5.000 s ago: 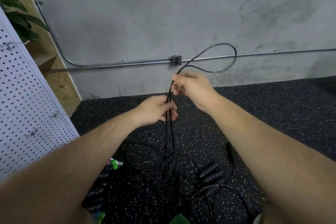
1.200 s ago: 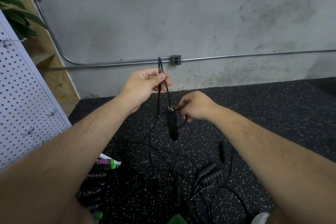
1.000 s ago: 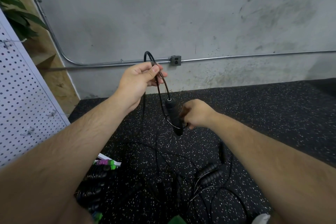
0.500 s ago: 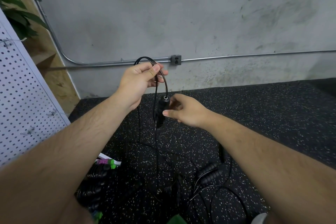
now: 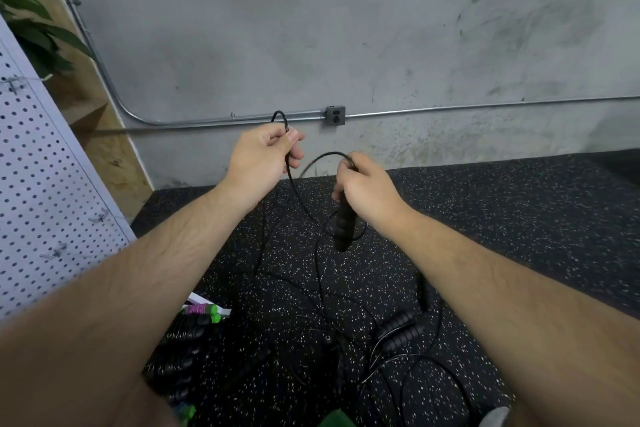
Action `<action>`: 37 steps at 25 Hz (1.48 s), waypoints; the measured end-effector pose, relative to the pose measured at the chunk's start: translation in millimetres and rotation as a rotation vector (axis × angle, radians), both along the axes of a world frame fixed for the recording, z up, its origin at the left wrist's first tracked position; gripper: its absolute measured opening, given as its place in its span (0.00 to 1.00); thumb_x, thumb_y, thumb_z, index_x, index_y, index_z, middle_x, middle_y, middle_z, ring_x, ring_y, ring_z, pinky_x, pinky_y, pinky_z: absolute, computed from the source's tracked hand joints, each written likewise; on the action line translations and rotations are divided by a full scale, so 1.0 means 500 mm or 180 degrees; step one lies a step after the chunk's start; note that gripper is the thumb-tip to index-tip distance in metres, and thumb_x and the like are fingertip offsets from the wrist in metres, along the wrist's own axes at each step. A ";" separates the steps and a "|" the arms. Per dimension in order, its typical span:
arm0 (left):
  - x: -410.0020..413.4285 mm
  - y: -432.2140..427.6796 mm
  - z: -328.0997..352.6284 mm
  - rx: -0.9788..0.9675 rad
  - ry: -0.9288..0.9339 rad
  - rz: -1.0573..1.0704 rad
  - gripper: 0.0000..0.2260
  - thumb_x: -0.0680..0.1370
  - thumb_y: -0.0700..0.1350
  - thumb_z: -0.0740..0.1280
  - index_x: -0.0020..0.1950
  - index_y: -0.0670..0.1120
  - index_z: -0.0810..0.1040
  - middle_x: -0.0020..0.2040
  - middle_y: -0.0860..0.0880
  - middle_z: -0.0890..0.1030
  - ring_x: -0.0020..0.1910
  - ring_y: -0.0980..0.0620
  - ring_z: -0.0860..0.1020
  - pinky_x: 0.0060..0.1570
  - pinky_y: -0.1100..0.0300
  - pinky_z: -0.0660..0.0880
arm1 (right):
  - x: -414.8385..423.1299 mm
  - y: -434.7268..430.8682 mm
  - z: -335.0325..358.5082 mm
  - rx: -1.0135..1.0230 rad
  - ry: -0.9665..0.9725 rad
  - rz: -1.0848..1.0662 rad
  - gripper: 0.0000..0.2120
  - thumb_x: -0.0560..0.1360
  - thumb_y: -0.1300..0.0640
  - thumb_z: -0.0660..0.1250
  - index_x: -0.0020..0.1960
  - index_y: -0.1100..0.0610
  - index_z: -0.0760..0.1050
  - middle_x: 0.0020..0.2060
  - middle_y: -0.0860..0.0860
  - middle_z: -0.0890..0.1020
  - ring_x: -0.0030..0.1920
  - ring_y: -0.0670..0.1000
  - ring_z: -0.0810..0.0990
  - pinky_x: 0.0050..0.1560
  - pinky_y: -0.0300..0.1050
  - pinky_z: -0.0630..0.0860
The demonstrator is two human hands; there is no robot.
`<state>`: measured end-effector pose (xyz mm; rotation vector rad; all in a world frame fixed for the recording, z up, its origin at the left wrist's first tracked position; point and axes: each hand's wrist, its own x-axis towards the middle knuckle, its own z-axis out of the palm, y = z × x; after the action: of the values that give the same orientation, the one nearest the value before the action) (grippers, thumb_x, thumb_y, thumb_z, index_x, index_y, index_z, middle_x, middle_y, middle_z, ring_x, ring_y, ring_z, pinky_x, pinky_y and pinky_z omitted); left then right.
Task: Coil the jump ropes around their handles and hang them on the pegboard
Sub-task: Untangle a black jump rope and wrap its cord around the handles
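Pinched rope (image 5: 298,194) at centre frame in left hand (image 5: 259,159), gripped handle (image 5: 344,229) beside it in right hand (image 5: 367,187), apart, probably to hold a loop open for winding.

Now, rope (image 5: 325,155) around handle (image 5: 344,224).

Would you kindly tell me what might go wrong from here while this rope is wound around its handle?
The cord hanging from the handle runs down into the other ropes on the floor, so pulling may snag or lift them. The loop around the handle looks slack and could slide off its free lower end. The left hand only pinches the cord's bend, which may slip; the right hand grips the handle.
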<state>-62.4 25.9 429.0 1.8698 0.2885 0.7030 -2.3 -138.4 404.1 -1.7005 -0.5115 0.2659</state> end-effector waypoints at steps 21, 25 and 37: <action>-0.007 -0.014 -0.027 0.0916 0.0751 -0.0288 0.09 0.84 0.44 0.63 0.48 0.52 0.80 0.40 0.53 0.83 0.36 0.61 0.79 0.40 0.72 0.71 | 0.035 0.002 0.013 0.0997 0.0889 -0.0490 0.03 0.79 0.63 0.66 0.51 0.57 0.76 0.48 0.57 0.84 0.47 0.56 0.84 0.59 0.56 0.80; -0.003 -0.019 -0.009 0.0580 0.0152 -0.0157 0.09 0.84 0.43 0.62 0.53 0.49 0.82 0.41 0.52 0.85 0.38 0.58 0.82 0.40 0.71 0.72 | 0.008 -0.013 0.019 -0.0243 0.0126 0.0215 0.08 0.74 0.62 0.71 0.53 0.57 0.81 0.38 0.51 0.81 0.37 0.48 0.78 0.43 0.44 0.77; 0.006 -0.042 0.027 -0.1325 -0.0672 -0.0459 0.11 0.86 0.41 0.59 0.55 0.41 0.80 0.38 0.48 0.83 0.38 0.52 0.82 0.42 0.60 0.80 | -0.024 0.021 -0.006 -0.0063 0.0393 0.0814 0.11 0.74 0.58 0.76 0.55 0.59 0.81 0.38 0.50 0.83 0.31 0.46 0.77 0.37 0.42 0.77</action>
<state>-59.4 4.7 442.5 1.3945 0.1473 0.6763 -14.4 -127.9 401.1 -1.6256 -0.6360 0.5584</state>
